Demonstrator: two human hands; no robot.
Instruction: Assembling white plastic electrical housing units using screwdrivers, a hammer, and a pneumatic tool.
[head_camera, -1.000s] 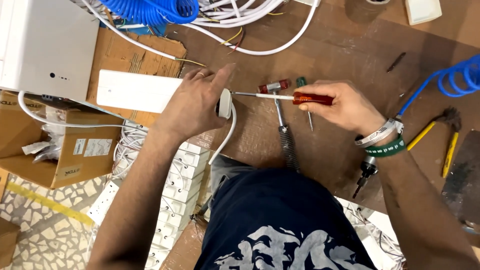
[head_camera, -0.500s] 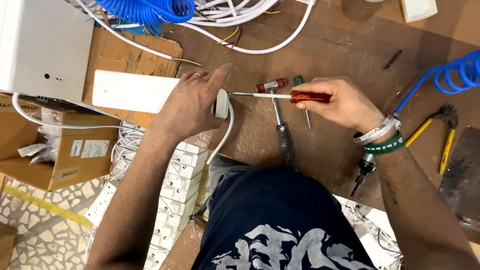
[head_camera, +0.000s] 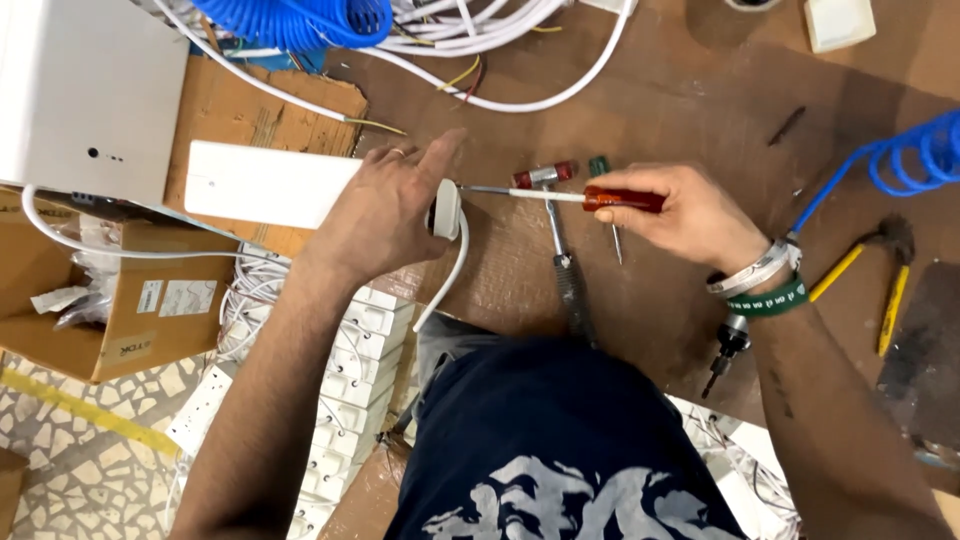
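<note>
My left hand (head_camera: 385, 205) grips the end of a long white box-shaped unit (head_camera: 260, 183) lying on the brown workbench (head_camera: 680, 90). A white end cap (head_camera: 446, 208) with a white cable (head_camera: 445, 285) sits under my fingers. My right hand (head_camera: 685, 215) holds a red-handled screwdriver (head_camera: 560, 196) level, with its metal tip against the end cap. Below the shaft lie a small hammer (head_camera: 560, 250) with red ends and a green-handled tool (head_camera: 605, 205).
A large white box (head_camera: 85, 95) and cardboard boxes (head_camera: 130, 310) stand at the left. Blue coiled hoses (head_camera: 300, 20) and white cables (head_camera: 480, 30) lie at the back. Stacked white sockets (head_camera: 345, 380) sit below. A yellow-handled tool (head_camera: 865, 265) lies at the right.
The screwdriver stays against the end cap and both hands keep their hold; the view has shifted only slightly.
</note>
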